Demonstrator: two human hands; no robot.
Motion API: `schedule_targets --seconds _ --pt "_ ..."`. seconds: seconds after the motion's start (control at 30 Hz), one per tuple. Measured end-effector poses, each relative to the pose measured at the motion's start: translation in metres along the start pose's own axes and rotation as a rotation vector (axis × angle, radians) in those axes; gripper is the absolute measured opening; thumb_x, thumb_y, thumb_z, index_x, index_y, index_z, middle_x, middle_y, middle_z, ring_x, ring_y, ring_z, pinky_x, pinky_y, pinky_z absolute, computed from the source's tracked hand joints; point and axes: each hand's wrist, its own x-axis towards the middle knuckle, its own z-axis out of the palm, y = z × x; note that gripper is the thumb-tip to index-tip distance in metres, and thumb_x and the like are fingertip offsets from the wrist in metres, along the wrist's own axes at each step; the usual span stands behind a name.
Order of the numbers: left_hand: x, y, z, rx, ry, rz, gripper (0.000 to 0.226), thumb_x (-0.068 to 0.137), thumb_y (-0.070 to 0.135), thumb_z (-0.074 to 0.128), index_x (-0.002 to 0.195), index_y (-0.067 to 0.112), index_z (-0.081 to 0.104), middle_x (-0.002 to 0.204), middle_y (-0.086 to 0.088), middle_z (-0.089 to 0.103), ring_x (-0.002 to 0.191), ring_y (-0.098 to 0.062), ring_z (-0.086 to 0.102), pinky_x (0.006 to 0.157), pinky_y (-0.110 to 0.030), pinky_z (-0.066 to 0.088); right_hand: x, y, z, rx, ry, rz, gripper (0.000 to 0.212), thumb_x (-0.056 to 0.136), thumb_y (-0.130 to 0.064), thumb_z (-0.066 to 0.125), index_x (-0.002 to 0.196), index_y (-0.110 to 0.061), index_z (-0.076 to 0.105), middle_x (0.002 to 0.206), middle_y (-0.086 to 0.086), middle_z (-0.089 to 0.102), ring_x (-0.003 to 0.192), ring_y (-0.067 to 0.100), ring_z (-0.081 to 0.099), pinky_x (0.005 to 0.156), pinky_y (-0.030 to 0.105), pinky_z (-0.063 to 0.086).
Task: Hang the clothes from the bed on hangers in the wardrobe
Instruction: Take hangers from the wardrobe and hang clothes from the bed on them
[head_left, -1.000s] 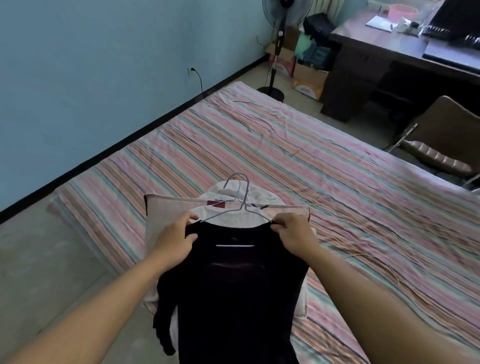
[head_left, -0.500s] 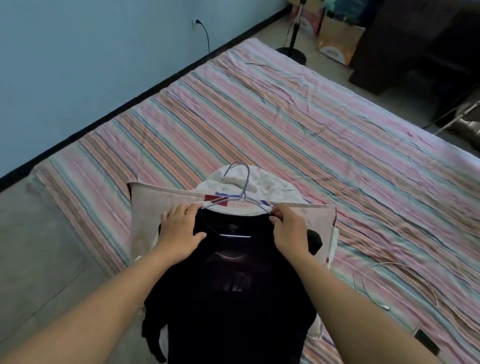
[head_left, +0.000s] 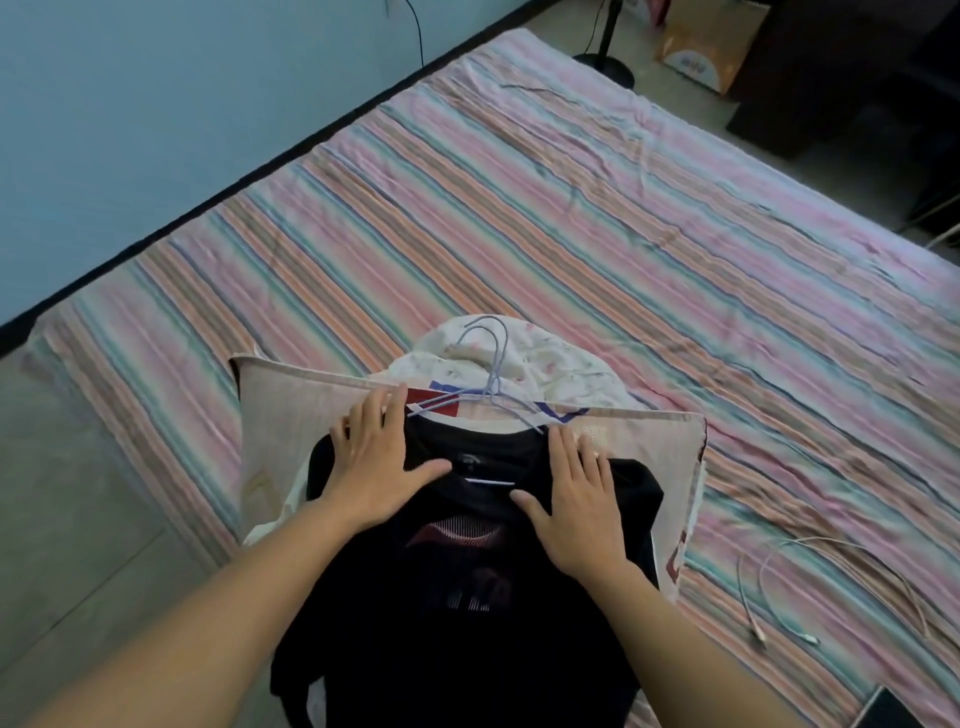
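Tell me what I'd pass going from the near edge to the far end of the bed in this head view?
Black shirt → the flat hands → hanger hook on a pale floral garment → bare striped sheet → fan base.

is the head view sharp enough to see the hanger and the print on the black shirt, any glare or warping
Head view: soft, even daylight, no glare; the hanger hook shows clearly against pale cloth. Head view: the black shirt is underexposed, its reddish print dim and unreadable. Head view: wide-angle warping bends the bed edges; slight softness around both hands.
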Motion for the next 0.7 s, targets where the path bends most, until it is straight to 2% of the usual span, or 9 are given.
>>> schedule_targets --seconds 0.1,0.17,0.33,0.43,0.57,0.63,0.7 --pt "-0.014 -0.013 0.012 0.138 -0.133 0.050 0.112 0.081 0.077 0.046 0.153 0.022 -0.019 0.162 -0.005 -0.022 0.148 -0.022 -0.023 0.118 -0.052 -0.008 0.006 -0.001 -0.001 -0.005 -0.062 0.037 0.088 0.098 -0.066 0.031 0.158 -0.020 -0.014 0.167 0.000 -0.011 0.153 0.025 -0.011 0.124 0.041 -0.007" --pt "-0.014 -0.021 0.016 0.206 -0.190 0.067 0.106 0.086 0.073 0.042 0.151 0.023 -0.025 0.159 -0.005 -0.030 0.144 -0.020 -0.032 0.118 -0.051 -0.012 0.009 -0.001 0.000 -0.030 -0.095 0.042 0.087 0.098 -0.064 0.031 0.158 -0.021 -0.014 0.167 0.000 -0.013 0.153 0.026 -0.011 0.124 0.042 -0.007" --pt "-0.003 -0.007 0.002 0.082 -0.226 -0.006 0.090 0.094 0.053 0.051 0.156 0.026 -0.007 0.164 -0.003 -0.013 0.149 -0.018 -0.018 0.120 -0.050 -0.006 0.015 -0.006 -0.010 -0.004 -0.173 0.088 0.086 0.100 -0.058 0.040 0.159 -0.021 -0.010 0.167 0.001 -0.010 0.154 0.028 -0.008 0.124 0.046 -0.003" --pt "-0.012 -0.001 -0.015 0.032 -0.243 -0.051 0.087 0.094 0.048 0.056 0.157 0.020 0.003 0.165 -0.006 -0.005 0.151 -0.020 -0.011 0.121 -0.048 -0.005 0.009 -0.015 -0.029 0.053 -0.226 0.096 0.087 0.099 -0.055 0.045 0.159 -0.018 -0.005 0.167 0.004 -0.005 0.154 0.030 -0.003 0.123 0.049 0.002" --pt "-0.043 0.005 -0.047 0.052 -0.229 -0.084 0.081 0.089 0.053 0.061 0.150 0.012 0.027 0.163 -0.012 0.009 0.151 -0.026 0.002 0.122 -0.045 0.001 -0.016 -0.033 -0.070 0.090 -0.239 0.058 0.078 0.099 -0.055 0.045 0.156 -0.008 0.019 0.163 0.012 0.021 0.151 0.029 0.018 0.121 0.043 0.021" --pt "-0.062 0.008 -0.065 0.032 -0.226 -0.081 0.080 0.087 0.053 0.064 0.149 0.014 0.030 0.161 -0.011 0.017 0.150 -0.026 0.009 0.121 -0.043 0.003 -0.031 -0.046 -0.091 0.081 -0.227 0.003 0.069 0.099 -0.053 0.047 0.149 -0.008 0.034 0.153 0.010 0.040 0.142 0.027 0.035 0.115 0.038 0.031" --pt "-0.081 0.011 -0.085 0.015 -0.219 -0.060 0.081 0.085 0.053 0.065 0.148 0.016 0.032 0.158 -0.008 0.025 0.147 -0.025 0.017 0.119 -0.041 0.009 -0.047 -0.059 -0.112 0.097 -0.227 -0.027 0.062 0.099 -0.050 0.050 0.145 -0.010 0.042 0.146 0.006 0.049 0.136 0.024 0.043 0.109 0.037 0.037"
